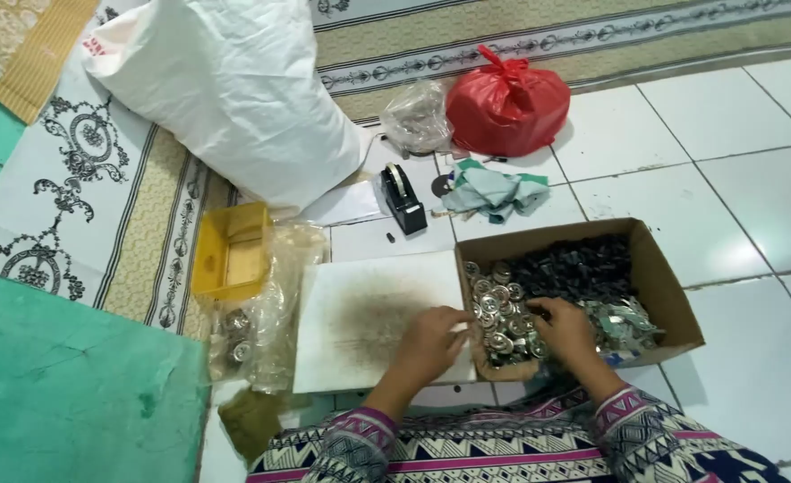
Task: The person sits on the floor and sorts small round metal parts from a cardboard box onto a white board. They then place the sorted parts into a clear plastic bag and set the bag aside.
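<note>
An open cardboard box (666, 284) lies on the tiled floor in front of me, holding a heap of shiny round metal parts (496, 304) on its left side and small dark parts (574, 264) further back. My left hand (431, 344) rests at the box's left edge, over a smudged white board (369, 309), fingers pinched on a small part. My right hand (561, 331) is inside the box on the metal pile, fingers curled around small pieces.
A yellow plastic tray (230, 250) and a clear bag with metal parts (266, 322) lie left of the board. Behind are a black tape dispenser (403, 199), crumpled teal cloth (494, 190), a red bag (507, 103), a clear bag (416, 116) and a white sack (234, 89).
</note>
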